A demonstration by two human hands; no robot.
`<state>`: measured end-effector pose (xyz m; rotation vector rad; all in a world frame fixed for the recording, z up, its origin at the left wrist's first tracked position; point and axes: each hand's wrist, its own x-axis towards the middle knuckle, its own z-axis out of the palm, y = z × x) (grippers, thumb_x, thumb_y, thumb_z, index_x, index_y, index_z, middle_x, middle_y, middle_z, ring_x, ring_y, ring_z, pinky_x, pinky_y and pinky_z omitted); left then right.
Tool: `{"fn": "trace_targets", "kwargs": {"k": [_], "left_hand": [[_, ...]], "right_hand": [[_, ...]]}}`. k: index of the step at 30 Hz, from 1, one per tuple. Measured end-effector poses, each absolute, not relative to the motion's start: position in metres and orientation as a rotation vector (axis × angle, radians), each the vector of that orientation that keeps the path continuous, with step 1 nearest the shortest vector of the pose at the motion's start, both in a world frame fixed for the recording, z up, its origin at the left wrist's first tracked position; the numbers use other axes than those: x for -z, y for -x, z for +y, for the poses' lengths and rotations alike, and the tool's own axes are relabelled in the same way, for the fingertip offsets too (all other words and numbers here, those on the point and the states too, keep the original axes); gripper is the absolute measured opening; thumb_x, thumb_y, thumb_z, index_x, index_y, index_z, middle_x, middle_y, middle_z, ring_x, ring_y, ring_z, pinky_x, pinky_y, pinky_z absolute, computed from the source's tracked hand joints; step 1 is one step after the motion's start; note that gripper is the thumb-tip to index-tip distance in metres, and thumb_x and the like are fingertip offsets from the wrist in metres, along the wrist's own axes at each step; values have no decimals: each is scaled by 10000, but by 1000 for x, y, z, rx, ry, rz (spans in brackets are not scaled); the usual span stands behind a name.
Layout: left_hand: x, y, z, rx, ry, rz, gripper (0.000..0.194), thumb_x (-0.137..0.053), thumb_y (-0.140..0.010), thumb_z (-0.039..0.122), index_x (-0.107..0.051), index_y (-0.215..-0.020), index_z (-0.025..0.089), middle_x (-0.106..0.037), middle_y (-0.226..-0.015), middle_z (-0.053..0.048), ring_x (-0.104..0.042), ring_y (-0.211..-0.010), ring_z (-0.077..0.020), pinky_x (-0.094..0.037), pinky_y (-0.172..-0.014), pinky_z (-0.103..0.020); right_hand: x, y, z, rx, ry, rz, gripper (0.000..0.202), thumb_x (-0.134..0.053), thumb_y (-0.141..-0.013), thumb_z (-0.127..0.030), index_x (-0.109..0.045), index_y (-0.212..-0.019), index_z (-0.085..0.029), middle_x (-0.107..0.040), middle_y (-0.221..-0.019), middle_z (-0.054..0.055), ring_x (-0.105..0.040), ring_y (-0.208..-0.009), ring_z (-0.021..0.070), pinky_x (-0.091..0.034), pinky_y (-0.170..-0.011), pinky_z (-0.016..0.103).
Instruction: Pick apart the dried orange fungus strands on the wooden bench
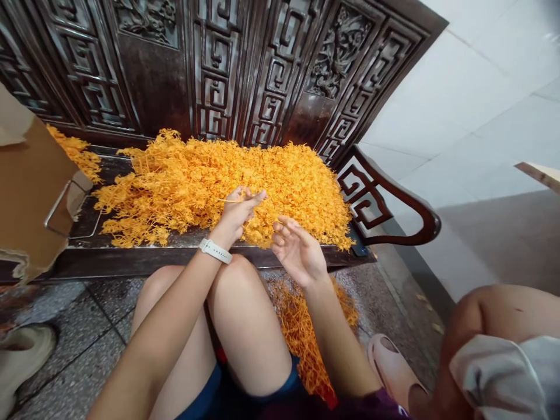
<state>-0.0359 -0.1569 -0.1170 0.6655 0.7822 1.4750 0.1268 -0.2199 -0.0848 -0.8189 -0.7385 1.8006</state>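
My left hand (240,211), with a pale watch band on its wrist, is closed in a pinch over the front of a pile of yellow-orange plastic sprigs (210,175). A thin yellow strand (229,200) sticks out from between its fingers. To its right, my right hand (300,248) is raised at the bench's front edge, palm turned to the left. Its fingers are loosely bent and apart, with nothing visible in them. The pile covers much of the dark wooden bench seat (166,262); the two hands do not touch.
A torn cardboard box (39,192) with a metal wire handle stands at the left. An orange tangled heap (301,332) lies on the speckled floor below. The bench has a carved back (153,76) and a curved armrest (406,233). Another person's bare leg (503,315) is at the right.
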Motion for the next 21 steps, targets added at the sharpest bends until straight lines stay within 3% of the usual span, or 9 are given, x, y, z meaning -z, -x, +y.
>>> {"fn": "trace_targets", "kwargs": {"k": [3, 6, 10, 14, 18, 21], "left_hand": [[112, 25, -167, -1309, -803, 686, 635, -1006, -598, 402, -433, -795, 214, -460, -655, 100, -309, -454, -12, -175, -416, -198], [109, 17, -174, -1192, -866, 614, 623, -1002, -607, 388, -433, -792, 213, -518, -668, 83, -396, -485, -26, -255, -448, -187], [115, 13, -170, -1247, -905, 588, 614, -1006, -597, 366, -438, -765, 201, -558, -690, 63, -588, -662, -76, -451, -651, -207], [123, 15, -166, -1232, -990, 605, 581, -1004, -601, 360, -470, -761, 194, -554, -692, 64, -590, -695, -81, -463, -706, -224], [119, 19, -167, -1217, -1018, 656, 529, -1002, -610, 405, -553, -775, 179, -619, -770, 21, -553, -693, -78, -432, -655, -216], [114, 25, -167, -1181, -990, 654, 492, -972, -662, 478, -665, -902, 178, -733, -932, -54, -445, -560, -46, -330, -507, -219]], "right_hand": [[100, -128, -225, -1443, 976, -1025, 239, -816, -871, -303, -689, -1056, -219, -668, -865, -22, -554, -613, 74, -472, -559, 205], [106, -135, -224, -1193, 1040, -1280, 263, -823, -883, -360, -650, -1024, -221, -660, -809, -29, -542, -592, 85, -464, -546, 221], [112, -141, -220, -1007, 1076, -1357, 287, -806, -896, -402, -627, -1022, -216, -647, -816, -17, -564, -594, 102, -485, -536, 246], [117, -146, -217, -748, 1118, -1374, 241, -744, -945, -417, -635, -1034, -222, -641, -855, 3, -597, -648, 129, -509, -575, 283], [106, -168, -214, -888, 1057, -1453, 220, -772, -920, -433, -669, -966, -243, -622, -791, 3, -564, -657, 150, -478, -616, 316], [94, -188, -215, -1143, 865, -1255, 310, -581, -1000, -602, -704, -1061, -324, -574, -754, -1, -419, -579, 160, -402, -549, 319]]}}
